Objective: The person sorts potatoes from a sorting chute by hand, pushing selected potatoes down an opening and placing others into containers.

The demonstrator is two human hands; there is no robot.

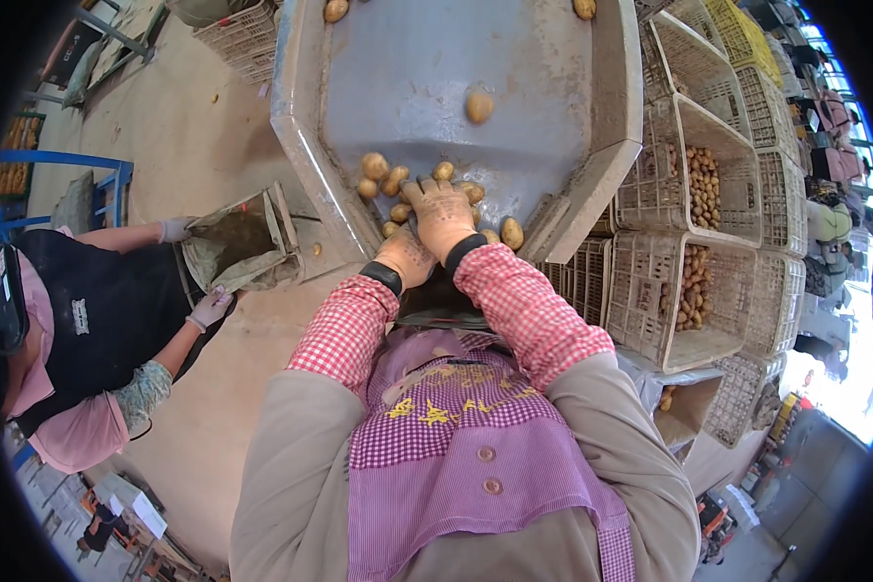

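Note:
Both my hands wear dirty orange gloves with dark cuffs at the narrow lower end of a grey metal chute (451, 65). My right hand (440, 211) lies palm down over potatoes, its dark fingertips among them; whether it grips one is hidden. Close beside and below it is my left hand (406, 256), near the left wall of the chute, its fingers partly covered. Several potatoes (375, 166) cluster to the left of my hands. One potato (511, 233) rests to their right, and another (479, 106) is farther up the chute. A dark opening shows beneath my wrists.
Plastic crates (720, 171) holding potatoes are stacked at the right, beside a lined box (687, 407). At the left, a co-worker in a dark apron (109, 305) holds a sack (236, 244) open with gloved hands. The chute's raised side walls flank my hands.

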